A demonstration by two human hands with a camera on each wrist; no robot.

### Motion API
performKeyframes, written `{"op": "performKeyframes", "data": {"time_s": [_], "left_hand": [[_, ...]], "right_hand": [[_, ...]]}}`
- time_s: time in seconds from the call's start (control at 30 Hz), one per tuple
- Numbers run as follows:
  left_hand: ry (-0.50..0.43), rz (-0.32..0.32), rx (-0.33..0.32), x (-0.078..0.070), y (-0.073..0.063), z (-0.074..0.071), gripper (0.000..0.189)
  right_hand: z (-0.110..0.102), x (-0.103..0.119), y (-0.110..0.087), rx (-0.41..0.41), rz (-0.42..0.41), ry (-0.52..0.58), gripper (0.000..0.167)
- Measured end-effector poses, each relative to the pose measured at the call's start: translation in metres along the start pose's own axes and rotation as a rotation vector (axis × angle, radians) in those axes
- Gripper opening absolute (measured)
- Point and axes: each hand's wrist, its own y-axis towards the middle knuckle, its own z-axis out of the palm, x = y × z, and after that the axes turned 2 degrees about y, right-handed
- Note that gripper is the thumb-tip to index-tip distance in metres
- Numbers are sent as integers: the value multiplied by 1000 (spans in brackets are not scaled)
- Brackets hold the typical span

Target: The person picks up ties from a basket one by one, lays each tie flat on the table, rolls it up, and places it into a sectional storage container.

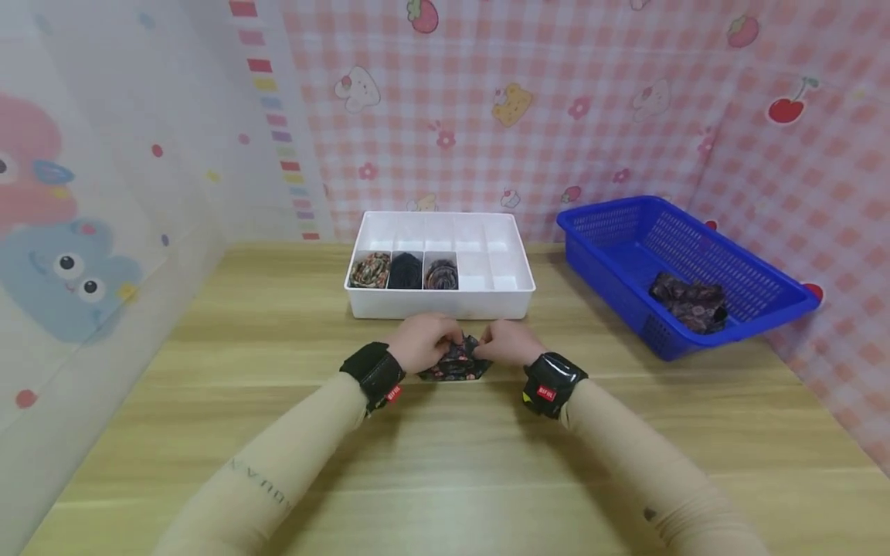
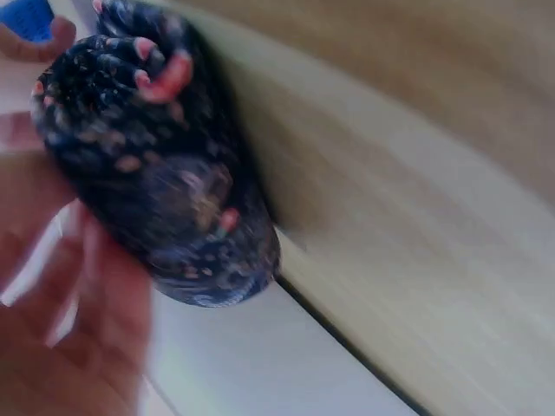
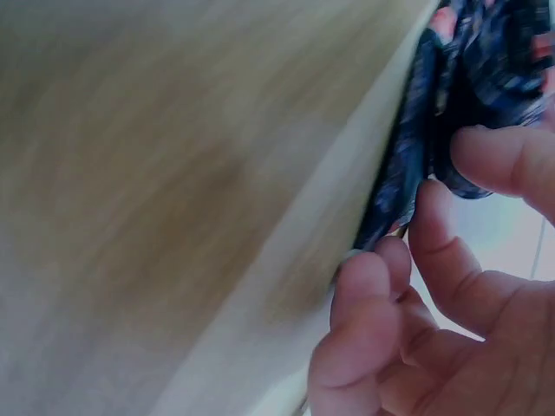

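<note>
A dark floral cloth, partly rolled up, lies on the table in front of the white box. My left hand holds its left side, the fingers lying along the roll in the left wrist view. From the right, my right hand pinches the cloth, with thumb and fingertips at its edge in the right wrist view. The rolled part shows a spiral end and pink flowers; a flatter layer lies against the tabletop.
Just behind the hands stands a white divided box, three front compartments each holding a rolled cloth: one floral, one black, one greyish. To the right, a blue basket contains crumpled dark patterned cloth.
</note>
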Motion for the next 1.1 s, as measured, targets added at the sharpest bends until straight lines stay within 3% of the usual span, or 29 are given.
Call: {"op": "performKeyframes", "data": {"time_s": [0.07, 0.17, 0.3, 0.43, 0.53, 0.63, 0.77, 0.93, 1.0, 1.1], "left_hand": [[24, -27, 27, 7, 3, 1, 25], [37, -74, 120, 19, 4, 3, 42], [-109, -77, 258, 27, -1, 9, 52], [-258, -28, 321, 27, -10, 13, 52], [-285, 29, 326, 20, -14, 11, 51], [-240, 43, 307, 9, -15, 8, 49], [-138, -39, 241, -7, -17, 8, 49], [-152, -173, 201, -18, -17, 6, 80], [-158, -198, 204, -20, -17, 5, 87], [-119, -189, 171, -21, -14, 2, 79]], "right_hand": [[0, -1, -1, -4, -16, 6, 16], [2, -2, -4, -26, -27, 44, 20], [8, -4, -8, -21, -18, 48, 35], [13, -2, -9, 15, -17, 16, 22], [11, 0, -7, 30, -34, -11, 11], [8, 2, -6, 28, -62, -21, 6], [5, 5, -8, -8, -90, 29, 6], [5, 9, -12, -103, -162, 102, 6], [6, 10, -14, -124, -180, 130, 5], [5, 12, -16, -121, -156, 213, 4]]}}
